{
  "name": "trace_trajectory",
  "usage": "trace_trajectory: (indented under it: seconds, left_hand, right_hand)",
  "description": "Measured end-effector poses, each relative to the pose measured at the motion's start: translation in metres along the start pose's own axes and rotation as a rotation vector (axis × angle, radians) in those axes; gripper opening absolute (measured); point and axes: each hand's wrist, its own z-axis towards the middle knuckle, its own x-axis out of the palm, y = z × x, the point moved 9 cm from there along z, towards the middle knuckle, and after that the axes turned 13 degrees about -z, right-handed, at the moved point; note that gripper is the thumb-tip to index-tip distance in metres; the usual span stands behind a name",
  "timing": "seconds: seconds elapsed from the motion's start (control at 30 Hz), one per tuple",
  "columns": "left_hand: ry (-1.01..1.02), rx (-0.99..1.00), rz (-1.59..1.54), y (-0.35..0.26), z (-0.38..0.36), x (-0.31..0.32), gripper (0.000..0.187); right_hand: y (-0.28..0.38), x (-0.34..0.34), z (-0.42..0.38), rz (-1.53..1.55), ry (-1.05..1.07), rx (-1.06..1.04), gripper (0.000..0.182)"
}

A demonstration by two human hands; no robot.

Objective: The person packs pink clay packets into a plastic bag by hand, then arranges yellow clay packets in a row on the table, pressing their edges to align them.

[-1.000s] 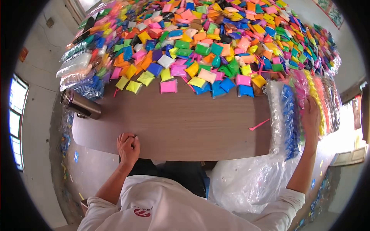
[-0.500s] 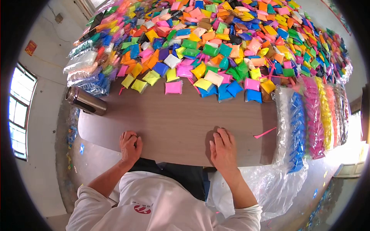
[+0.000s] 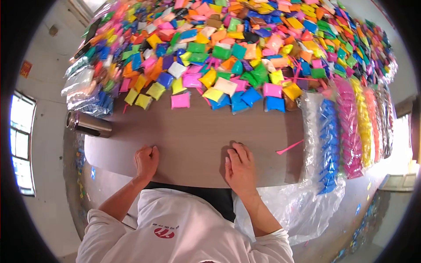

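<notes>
My left hand (image 3: pixel 146 163) rests near the front edge of the brown table (image 3: pixel 193 149), its fingers curled in and closed; whether anything is inside them is hidden. On the tabletop farther right lies my right hand (image 3: pixel 240 166), palm down, fingers loosely bent with the thumb apart, holding nothing. Beyond both hands spreads a large heap of small coloured packets (image 3: pixel 219 52). A pink packet (image 3: pixel 180 100) lies at its near edge, beside a yellow packet (image 3: pixel 143 101). Neither hand touches the packets.
A steel flask (image 3: pixel 90 124) lies at the table's left. Clear bags of white packets (image 3: pixel 310 136), blue packets (image 3: pixel 329 144) and magenta packets (image 3: pixel 349 131) line the right side. A pink strip (image 3: pixel 290 147) lies near them. Clear plastic film (image 3: pixel 289 210) hangs below the table edge.
The view has shifted, so the table and heap appear farther left. My left hand has turned slightly and its fingers look more tightly curled. My right hand stays flat on the table.
</notes>
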Motion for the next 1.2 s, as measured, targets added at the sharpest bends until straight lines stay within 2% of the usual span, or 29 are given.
trace_trajectory:
  seconds: [0.13,0.27,0.47,0.63,0.9,1.07,1.17,1.2]
  left_hand:
    - [0.067,0.255,-0.088,-0.054,0.011,0.035,0.034]
    - [0.098,0.428,-0.177,-0.113,0.025,0.063,0.033]
    - [0.126,0.541,-0.242,-0.118,0.026,0.066,0.031]
    - [0.127,0.573,-0.355,-0.122,0.027,0.056,0.033]
    - [0.154,0.412,-0.607,-0.095,0.033,0.052,0.036]
    - [0.219,0.329,-0.762,-0.08,0.04,0.049,0.04]
    - [0.276,0.317,-0.833,-0.077,0.043,0.048,0.041]
    - [0.3,0.305,-0.85,-0.076,0.043,0.049,0.041]
  right_hand:
    - [-0.004,0.003,-0.003,0.032,-0.013,0.022,0.022]
    - [-0.002,-0.002,-0.002,0.012,-0.029,0.021,0.022]
    - [-0.002,0.004,-0.003,0.01,-0.03,0.028,0.023]
    - [0.006,0.009,0.002,-0.096,-0.009,0.005,0.02]
    - [0.022,0.019,0.023,-0.214,-0.089,0.069,0.006]
    - [0.068,0.071,0.08,-0.222,-0.163,0.023,0.011]
    - [0.049,0.099,0.102,-0.184,-0.146,0.232,0.014]
    - [0.047,0.1,0.107,-0.143,-0.193,0.23,0.015]
